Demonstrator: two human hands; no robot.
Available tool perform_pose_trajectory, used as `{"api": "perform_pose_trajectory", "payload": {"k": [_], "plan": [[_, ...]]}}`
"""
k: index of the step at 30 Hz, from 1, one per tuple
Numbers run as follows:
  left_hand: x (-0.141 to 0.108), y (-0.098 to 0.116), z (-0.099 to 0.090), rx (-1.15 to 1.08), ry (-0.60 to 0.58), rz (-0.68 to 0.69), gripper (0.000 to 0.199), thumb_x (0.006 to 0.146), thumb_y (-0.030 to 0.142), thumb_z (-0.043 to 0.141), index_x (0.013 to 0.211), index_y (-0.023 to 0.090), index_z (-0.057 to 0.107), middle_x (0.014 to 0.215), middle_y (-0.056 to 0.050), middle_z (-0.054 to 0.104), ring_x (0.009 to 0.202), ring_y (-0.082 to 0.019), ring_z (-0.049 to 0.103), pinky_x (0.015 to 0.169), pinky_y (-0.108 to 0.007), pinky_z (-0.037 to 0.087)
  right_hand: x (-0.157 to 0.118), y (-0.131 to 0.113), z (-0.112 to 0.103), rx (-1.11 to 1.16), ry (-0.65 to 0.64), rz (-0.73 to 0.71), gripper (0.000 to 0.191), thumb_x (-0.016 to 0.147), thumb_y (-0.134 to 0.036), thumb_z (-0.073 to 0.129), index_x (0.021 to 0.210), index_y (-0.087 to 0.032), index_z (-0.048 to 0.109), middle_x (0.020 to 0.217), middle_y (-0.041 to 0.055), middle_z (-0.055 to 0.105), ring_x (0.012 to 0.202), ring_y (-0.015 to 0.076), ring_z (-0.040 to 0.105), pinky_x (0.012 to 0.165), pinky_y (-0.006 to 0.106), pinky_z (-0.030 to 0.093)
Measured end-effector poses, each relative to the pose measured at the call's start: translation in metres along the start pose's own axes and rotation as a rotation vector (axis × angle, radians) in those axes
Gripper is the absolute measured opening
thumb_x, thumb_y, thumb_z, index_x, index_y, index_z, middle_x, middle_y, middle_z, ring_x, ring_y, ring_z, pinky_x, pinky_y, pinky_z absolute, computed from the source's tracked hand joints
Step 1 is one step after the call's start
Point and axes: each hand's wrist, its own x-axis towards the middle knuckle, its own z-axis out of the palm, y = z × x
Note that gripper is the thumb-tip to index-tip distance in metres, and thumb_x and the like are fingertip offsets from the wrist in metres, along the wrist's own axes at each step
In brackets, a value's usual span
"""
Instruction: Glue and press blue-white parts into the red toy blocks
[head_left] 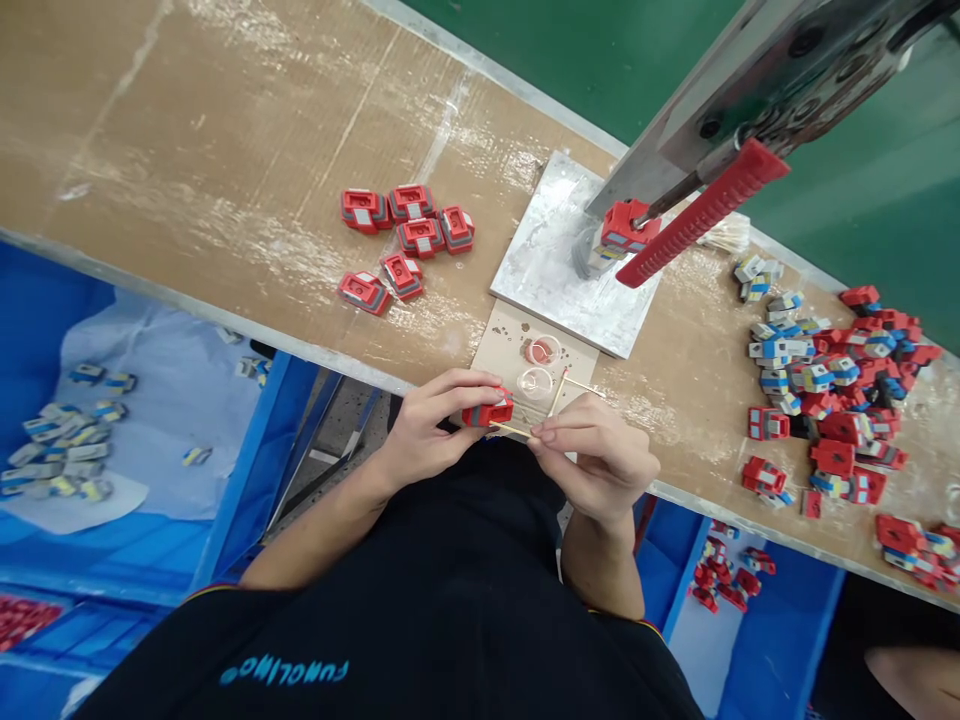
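My left hand (pixel 424 430) is closed around a small red toy vehicle (pixel 489 408) with grey trim, close to the table's front edge. Between the fingertips of my right hand (pixel 600 450) is a thin wooden stick (pixel 513 430), its far end at the toy's lower side; whether it touches cannot be seen. Just beyond my hands, a beige card (pixel 491 340) carries a small clear cup with red liquid (pixel 542 350) and another clear cup (pixel 535 383). A red-tipped stick (pixel 557 392) lies beside them.
A hand press with a red lever (pixel 705 215) stands on a metal plate (pixel 551 235), a red toy (pixel 628 225) under it. Several red bodies (pixel 418 237) sit left; a pile of toys (pixel 840 370) lies right. Blue bins (pixel 232 470) stand below. Another person's arm (pixel 919 680) shows bottom right.
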Motion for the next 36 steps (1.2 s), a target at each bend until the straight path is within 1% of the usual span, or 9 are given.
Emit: {"api": "perform_pose_trajectory", "payload": {"k": [11,17,19,22,24,25,28,30,36], "plan": [[-0.002,0.001,-0.002,0.0,0.029,-0.02,0.03,0.09,0.014,0.084,0.118,0.023,0.078,0.115,-0.009,0.081,0.104,-0.021,0.081,0.093,-0.031,0.067,-0.001,0.003,-0.011,-0.075,-0.04,0.01,0.019,0.09,-0.006,0.077,0.091,-0.024,0.072,0.074,-0.0004,0.081,0.059,0.0162,0.074,0.054,0.031,0.056],[-0.003,-0.001,-0.004,0.028,0.016,-0.041,0.033,0.088,0.008,0.082,0.117,0.023,0.077,0.117,-0.009,0.081,0.105,-0.021,0.08,0.096,-0.032,0.067,-0.005,0.016,-0.026,-0.132,0.092,0.087,0.02,0.087,-0.008,0.079,0.089,-0.027,0.073,0.073,-0.0022,0.079,0.06,0.0173,0.073,0.056,0.033,0.056],[-0.002,-0.001,-0.005,0.031,0.012,-0.056,0.033,0.088,0.008,0.08,0.117,0.022,0.076,0.117,-0.009,0.08,0.105,-0.021,0.08,0.096,-0.033,0.067,-0.004,0.023,-0.028,-0.238,0.036,0.091,0.021,0.088,-0.007,0.079,0.088,-0.027,0.072,0.074,-0.0024,0.079,0.063,0.0166,0.073,0.059,0.032,0.056],[-0.001,0.0,-0.004,0.042,0.004,-0.087,0.03,0.088,0.009,0.078,0.116,0.022,0.076,0.116,-0.009,0.081,0.105,-0.022,0.08,0.096,-0.034,0.067,-0.001,0.03,-0.027,-0.39,-0.157,0.056,0.02,0.092,-0.007,0.075,0.086,-0.025,0.071,0.077,-0.0013,0.08,0.065,0.016,0.072,0.061,0.032,0.055],[0.0,0.001,-0.004,0.051,0.0,-0.105,0.029,0.089,0.01,0.077,0.115,0.021,0.075,0.115,-0.009,0.081,0.104,-0.022,0.08,0.095,-0.033,0.067,0.0,0.03,-0.026,-0.42,-0.198,0.043,0.019,0.094,-0.007,0.073,0.086,-0.025,0.071,0.077,-0.0009,0.08,0.066,0.0159,0.071,0.061,0.032,0.055],[0.0,0.002,-0.003,0.054,-0.001,-0.111,0.028,0.089,0.01,0.077,0.115,0.021,0.075,0.115,-0.009,0.081,0.104,-0.022,0.08,0.096,-0.033,0.067,0.001,0.028,-0.025,-0.407,-0.171,0.046,0.02,0.093,-0.007,0.073,0.086,-0.025,0.071,0.076,-0.0011,0.08,0.065,0.0158,0.071,0.061,0.032,0.055],[-0.001,0.003,-0.002,0.047,-0.009,-0.131,0.031,0.088,0.01,0.076,0.118,0.02,0.073,0.114,-0.009,0.081,0.104,-0.022,0.081,0.095,-0.032,0.066,0.0,0.017,-0.026,-0.286,0.006,0.06,0.021,0.09,-0.005,0.077,0.089,-0.026,0.071,0.074,-0.0027,0.078,0.063,0.0159,0.072,0.06,0.032,0.055],[-0.001,0.003,-0.001,0.03,-0.012,-0.152,0.035,0.087,0.01,0.077,0.12,0.02,0.071,0.113,-0.009,0.081,0.102,-0.022,0.081,0.094,-0.032,0.066,-0.001,0.009,-0.025,-0.192,0.066,0.051,0.021,0.088,-0.006,0.078,0.091,-0.026,0.073,0.074,-0.0027,0.079,0.062,0.0164,0.073,0.058,0.032,0.054],[0.002,0.006,0.0,0.023,-0.036,-0.099,0.037,0.082,0.005,0.074,0.116,0.02,0.071,0.114,-0.009,0.082,0.105,-0.023,0.081,0.096,-0.033,0.066,-0.002,0.002,-0.014,-0.062,0.002,0.018,0.022,0.086,-0.004,0.078,0.094,-0.025,0.075,0.076,-0.001,0.081,0.061,0.016,0.074,0.056,0.03,0.054]]}}
